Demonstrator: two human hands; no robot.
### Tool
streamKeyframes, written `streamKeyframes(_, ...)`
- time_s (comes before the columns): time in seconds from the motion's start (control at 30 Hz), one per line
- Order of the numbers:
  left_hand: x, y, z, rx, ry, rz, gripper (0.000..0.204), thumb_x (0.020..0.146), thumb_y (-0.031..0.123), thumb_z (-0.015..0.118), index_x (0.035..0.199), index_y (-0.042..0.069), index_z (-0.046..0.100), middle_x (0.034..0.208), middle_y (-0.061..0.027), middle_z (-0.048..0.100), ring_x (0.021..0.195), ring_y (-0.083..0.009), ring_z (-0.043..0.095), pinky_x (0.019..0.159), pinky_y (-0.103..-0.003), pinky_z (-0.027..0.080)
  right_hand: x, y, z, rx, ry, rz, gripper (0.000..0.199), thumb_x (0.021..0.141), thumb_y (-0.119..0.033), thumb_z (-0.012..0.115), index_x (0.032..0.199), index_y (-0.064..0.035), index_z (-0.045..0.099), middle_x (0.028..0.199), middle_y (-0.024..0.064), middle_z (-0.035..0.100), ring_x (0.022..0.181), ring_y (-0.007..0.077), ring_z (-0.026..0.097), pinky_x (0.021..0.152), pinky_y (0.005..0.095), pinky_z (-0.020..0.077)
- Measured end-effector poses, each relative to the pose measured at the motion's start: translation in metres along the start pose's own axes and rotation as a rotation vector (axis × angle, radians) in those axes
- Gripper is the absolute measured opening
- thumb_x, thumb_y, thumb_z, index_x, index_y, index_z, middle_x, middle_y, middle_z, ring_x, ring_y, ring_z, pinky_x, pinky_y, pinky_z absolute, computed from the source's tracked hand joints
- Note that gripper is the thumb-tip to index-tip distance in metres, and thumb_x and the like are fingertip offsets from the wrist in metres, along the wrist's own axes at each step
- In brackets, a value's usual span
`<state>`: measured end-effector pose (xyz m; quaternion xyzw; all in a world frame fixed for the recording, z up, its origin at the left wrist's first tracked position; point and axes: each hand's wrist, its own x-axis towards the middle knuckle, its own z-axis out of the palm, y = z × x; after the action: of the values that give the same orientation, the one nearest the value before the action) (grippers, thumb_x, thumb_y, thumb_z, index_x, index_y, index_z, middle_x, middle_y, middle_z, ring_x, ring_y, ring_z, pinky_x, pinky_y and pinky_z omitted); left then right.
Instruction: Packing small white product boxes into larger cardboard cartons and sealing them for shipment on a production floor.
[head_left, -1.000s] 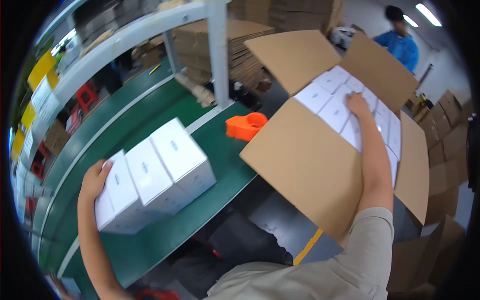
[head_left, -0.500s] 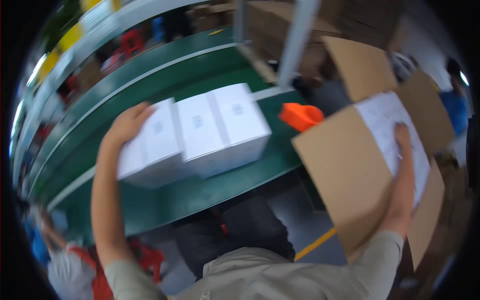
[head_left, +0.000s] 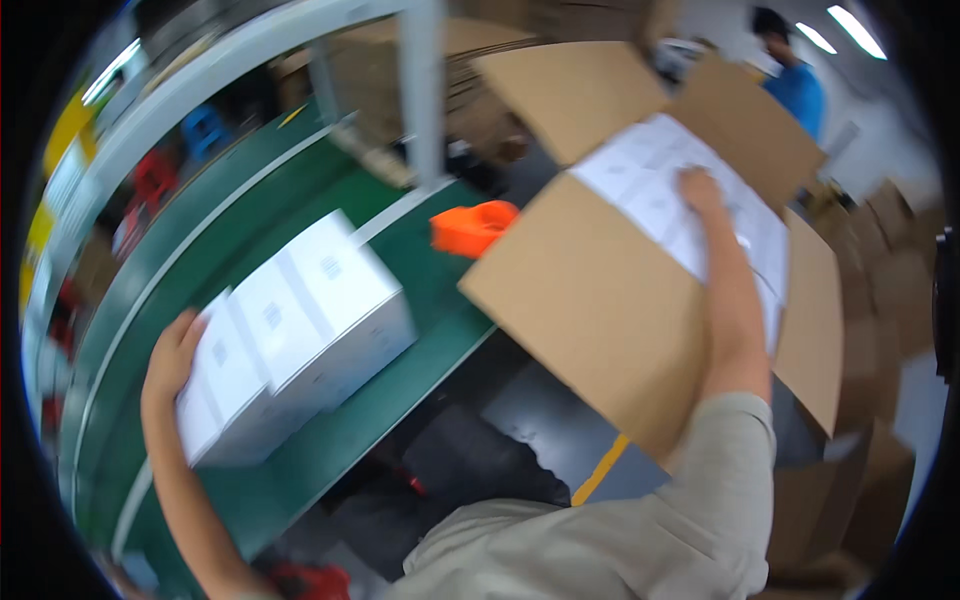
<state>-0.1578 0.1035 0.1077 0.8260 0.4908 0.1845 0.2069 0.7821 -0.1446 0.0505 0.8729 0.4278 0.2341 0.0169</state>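
Pressing left hand point(head_left: 172, 358) flat on three white boxes point(head_left: 300, 330); right hand point(head_left: 700, 190) open inside one carton point(head_left: 600, 300)

1. Bright, even light falls from ceiling strip lamps point(head_left: 830, 30) at the upper right.
2. Motion blur softens the whole picture.
3. Straight edges bend toward the dark, round fisheye rim.

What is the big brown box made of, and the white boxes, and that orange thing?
The big brown box looks like plain cardboard: dull brown, with flat flaps folded open. The white boxes under the left hand seem to be smooth, coated card, since they are bright white with sharp edges. The orange thing is probably plastic, judging by its solid bright colour, but it is too blurred to be sure.
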Motion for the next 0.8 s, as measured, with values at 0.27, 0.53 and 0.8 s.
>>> streamKeyframes(0.27, -0.025, 0.014, -0.011, 0.136, -0.02, -0.222, 0.046, 0.102, 0.045, 0.047, 0.106, 0.003, 0.065, 0.098, -0.0207, 0.067, 0.091, -0.0346, 0.063, 0.084, -0.042, 0.047, 0.011, -0.037, 0.004, 0.146, -0.15, 0.132, 0.048, 0.1, -0.04, 0.042, 0.12, -0.0005, 0.059, 0.12, 0.0364, 0.057, 0.113, 0.0529, 0.056, 0.098, 0.0571, 0.0457)
streamKeyframes(0.53, -0.015, 0.005, -0.004, 0.065, -0.071, -0.127, 0.046, 0.102, 0.046, 0.048, 0.104, 0.003, 0.065, 0.096, -0.0198, 0.066, 0.09, -0.0305, 0.062, 0.085, -0.04, 0.047, 0.016, 0.015, 0.024, 0.147, 0.087, -0.022, 0.041, 0.098, -0.03, 0.044, 0.096, 0.0069, 0.062, 0.097, 0.0327, 0.065, 0.094, 0.0529, 0.061, 0.086, 0.0595, 0.0476)
streamKeyframes(0.8, -0.023, 0.013, 0.0, 0.061, 0.023, -0.15, 0.044, 0.102, 0.045, 0.047, 0.103, 0.004, 0.063, 0.09, -0.0183, 0.063, 0.085, -0.0286, 0.06, 0.083, -0.036, 0.045, -0.012, -0.062, -0.047, 0.097, -0.193, 0.286, 0.056, 0.097, -0.044, 0.041, 0.132, -0.0026, 0.054, 0.134, 0.0318, 0.052, 0.121, 0.0509, 0.054, 0.103, 0.058, 0.043)
